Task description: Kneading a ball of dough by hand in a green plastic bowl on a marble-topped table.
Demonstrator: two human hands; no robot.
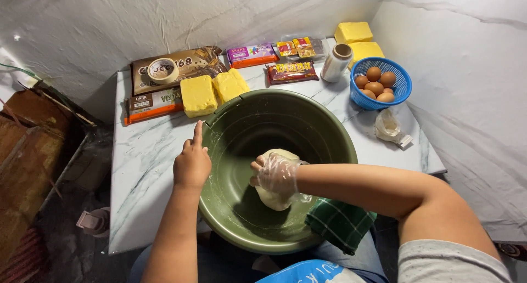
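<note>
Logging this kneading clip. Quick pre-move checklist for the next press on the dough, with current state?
1. Right hand gloved and on the dough: ok.
2. Left hand steadying the green basin at its rim: ok.
3. Dough inside the basin, away from the rim: ok.
4. Basin fully on the table: not ok, its near edge overhangs.
5. Green cloth clear of the dough: ok.
6. Dough stuck to the basin floor: cannot tell.

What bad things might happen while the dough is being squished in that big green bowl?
The bowl juts past the table's front edge, so hard pressing might tip it. The left hand steadies only its rim. The thin glove on the right hand could tear into the dough. The cloth hangs off the edge and may drop.
</note>
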